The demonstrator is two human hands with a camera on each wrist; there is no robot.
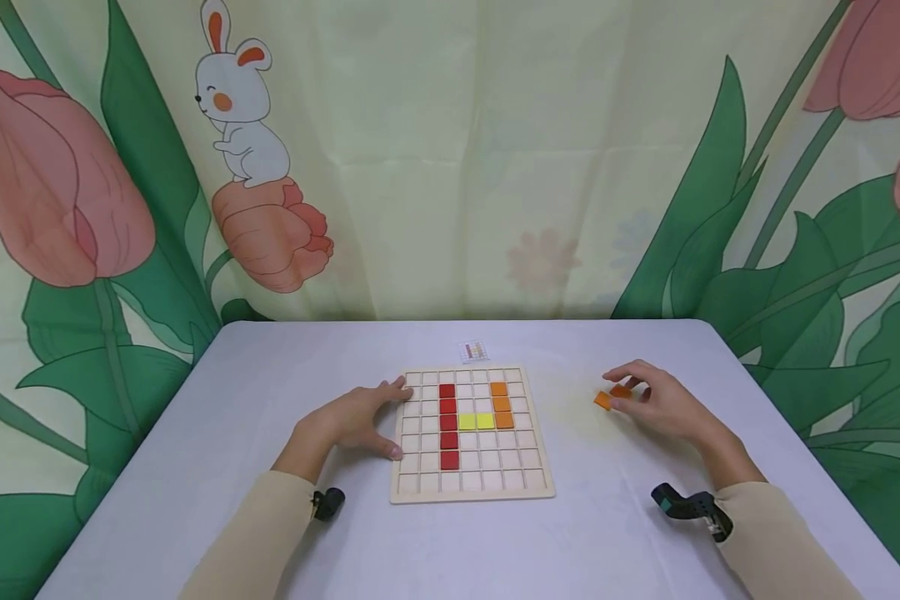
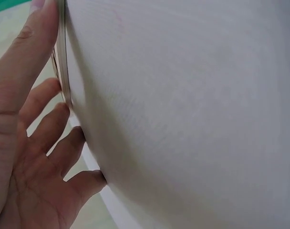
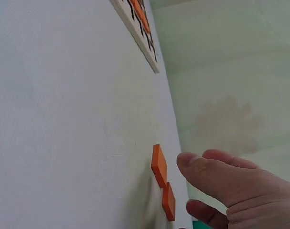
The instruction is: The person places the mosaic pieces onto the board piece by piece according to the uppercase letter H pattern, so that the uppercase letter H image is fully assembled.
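Observation:
My left hand (image 1: 352, 417) rests at the left edge of a gridded wooden board (image 1: 472, 500), thumb and fingers spread along it. In the left wrist view, the fingertips touch the table beside the board's rim. On the board lie a column of several red tiles (image 1: 448, 422), two yellow tiles (image 1: 476, 422) and a column of three orange tiles (image 1: 502, 404). To the right, my right hand (image 1: 663, 404) hovers over two loose orange tiles (image 3: 159, 165) on the table. Its fingers are bent around them, and the right wrist view shows a gap between thumb and tiles.
A small pattern card (image 1: 473, 351) lies behind the board. The white-covered table (image 1: 592, 533) ends at a curtain (image 1: 435, 167) printed with tulips and a rabbit. Each wrist wears a black camera (image 1: 693, 507).

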